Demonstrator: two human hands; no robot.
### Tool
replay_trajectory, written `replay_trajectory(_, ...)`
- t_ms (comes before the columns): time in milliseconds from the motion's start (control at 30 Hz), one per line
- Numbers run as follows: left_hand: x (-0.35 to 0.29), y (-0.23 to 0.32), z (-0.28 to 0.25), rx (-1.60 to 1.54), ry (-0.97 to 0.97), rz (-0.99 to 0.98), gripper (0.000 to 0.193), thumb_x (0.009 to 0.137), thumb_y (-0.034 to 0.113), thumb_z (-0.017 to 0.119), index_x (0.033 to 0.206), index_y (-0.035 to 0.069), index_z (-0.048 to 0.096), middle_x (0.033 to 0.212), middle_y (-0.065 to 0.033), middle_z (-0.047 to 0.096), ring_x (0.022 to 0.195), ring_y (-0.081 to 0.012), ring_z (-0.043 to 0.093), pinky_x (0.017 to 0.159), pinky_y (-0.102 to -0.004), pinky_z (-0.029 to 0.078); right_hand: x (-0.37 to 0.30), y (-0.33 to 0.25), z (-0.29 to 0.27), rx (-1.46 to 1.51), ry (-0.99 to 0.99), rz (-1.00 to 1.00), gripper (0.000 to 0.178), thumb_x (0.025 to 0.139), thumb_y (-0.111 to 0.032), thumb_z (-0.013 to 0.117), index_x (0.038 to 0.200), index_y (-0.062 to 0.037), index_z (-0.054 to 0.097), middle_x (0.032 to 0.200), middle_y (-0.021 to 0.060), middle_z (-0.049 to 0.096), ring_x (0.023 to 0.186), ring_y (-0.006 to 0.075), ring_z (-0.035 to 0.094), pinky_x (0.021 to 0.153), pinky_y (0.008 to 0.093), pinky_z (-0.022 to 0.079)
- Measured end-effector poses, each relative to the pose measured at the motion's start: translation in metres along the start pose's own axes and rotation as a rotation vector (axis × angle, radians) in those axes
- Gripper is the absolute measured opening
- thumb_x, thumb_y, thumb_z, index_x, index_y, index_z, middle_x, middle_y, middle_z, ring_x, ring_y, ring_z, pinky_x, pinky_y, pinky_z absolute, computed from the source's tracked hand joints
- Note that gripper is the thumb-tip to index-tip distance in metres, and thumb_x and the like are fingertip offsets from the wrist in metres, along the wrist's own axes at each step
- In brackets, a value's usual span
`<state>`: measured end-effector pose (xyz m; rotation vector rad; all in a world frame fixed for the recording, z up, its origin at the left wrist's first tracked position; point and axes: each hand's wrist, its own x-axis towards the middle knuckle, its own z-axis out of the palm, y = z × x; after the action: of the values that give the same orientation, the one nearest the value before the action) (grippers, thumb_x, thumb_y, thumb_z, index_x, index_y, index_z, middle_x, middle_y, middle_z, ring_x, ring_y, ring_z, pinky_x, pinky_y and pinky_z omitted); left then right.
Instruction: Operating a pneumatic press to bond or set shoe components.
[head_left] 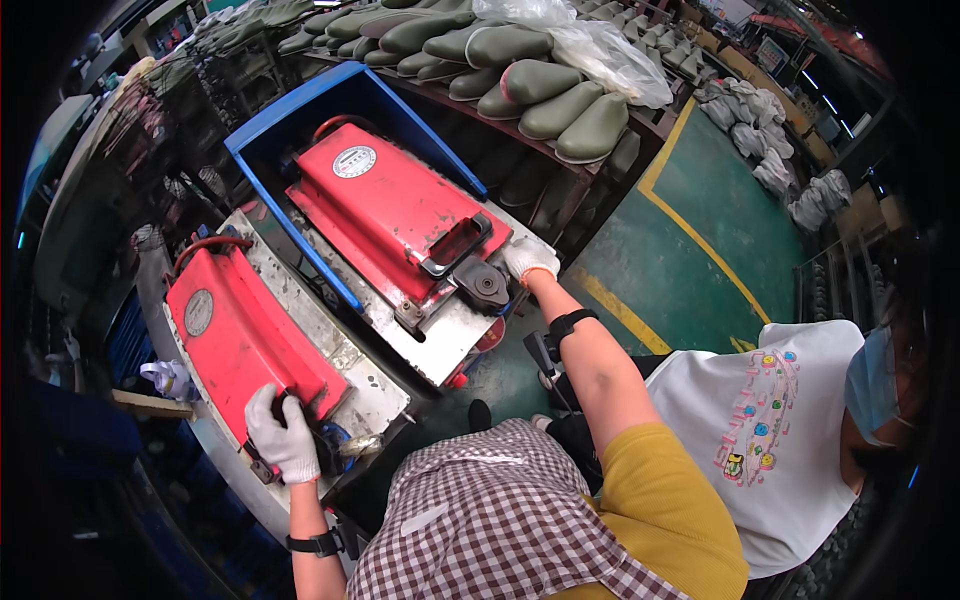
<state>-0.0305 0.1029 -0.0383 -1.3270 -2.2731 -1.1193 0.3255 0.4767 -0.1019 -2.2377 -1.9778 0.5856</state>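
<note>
Two red machines with sloping covers stand side by side before me. My left hand (283, 437), in a white knit glove, is curled round the black handle (288, 404) at the near end of the left machine (240, 325). On the right machine (390, 200), a black loop handle (459, 246) stands at the near end with a dark round knob (484, 284) below it. Beside that knob, my right hand (529, 259), also gloved, rests at the machine's near right corner. Its fingers are bunched and partly hidden, so their grip is unclear.
A blue open-fronted guard (300, 100) surrounds the right machine. Olive-green boots (560, 110) lie piled on a rack behind it, partly under clear plastic. At my right, close by, stands a person in a white T-shirt (750, 430). Grey wrapped bundles (760, 140) line the green floor's far side.
</note>
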Motion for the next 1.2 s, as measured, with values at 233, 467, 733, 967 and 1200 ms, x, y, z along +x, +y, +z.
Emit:
replay_trajectory(233,0.041,0.108,0.069,-0.271,-0.282,0.307,0.041,0.078,0.014,0.078,0.117,0.007,0.071,0.122,-0.0165,0.07,0.116,-0.0367,0.065,0.101,-0.0463,0.052,-0.053,0.025,0.002,0.015,-0.064,-0.054,0.058,0.103,-0.05,0.037,0.134,-0.0114,0.067,0.125,0.0228,0.072,0.116,0.0435,0.069,0.1,0.0517,0.053)
replay_trajectory(467,0.075,0.182,0.128,-0.351,-0.437,0.556,0.047,0.076,0.014,0.077,0.12,0.007,0.065,0.125,-0.017,0.064,0.125,-0.0388,0.06,0.106,-0.0517,0.049,-0.18,0.022,-0.001,0.172,-0.213,-0.194,0.079,0.1,-0.044,0.054,0.167,-0.0158,0.023,0.133,0.0298,0.066,0.113,0.0469,0.069,0.101,0.0506,0.053)
replay_trajectory(733,0.118,0.203,0.135,-0.308,-0.319,0.671,0.046,0.07,0.012,0.078,0.115,0.008,0.068,0.128,-0.0154,0.06,0.126,-0.0401,0.057,0.103,-0.0505,0.049,-0.146,0.009,-0.031,0.363,-0.074,-0.509,0.033,0.099,-0.03,0.062,0.125,-0.0133,0.073,0.115,0.014,0.075,0.109,0.0347,0.072,0.096,0.0419,0.056)
replay_trajectory(967,0.215,0.237,0.116,-0.265,-0.055,0.706,0.038,0.076,0.013,0.078,0.113,0.013,0.071,0.127,-0.0154,0.063,0.118,-0.0378,0.064,0.1,-0.0476,0.052,-0.035,-0.112,0.014,0.023,0.221,-0.757,0.068,0.079,-0.042,0.08,0.137,-0.0107,0.062,0.136,0.0245,0.058,0.126,0.0439,0.054,0.103,0.0498,0.05)
replay_trajectory(1200,0.271,0.222,0.068,-0.078,-0.085,0.529,0.043,0.094,0.024,0.07,0.136,0.013,0.066,0.147,-0.022,0.056,0.128,-0.0423,0.061,0.11,-0.0449,0.049,0.005,-0.162,0.03,-0.036,0.004,-0.723,0.078,0.084,-0.037,0.075,0.157,-0.0326,0.048,0.159,0.0247,0.043,0.135,0.0484,0.054,0.111,0.0519,0.05)
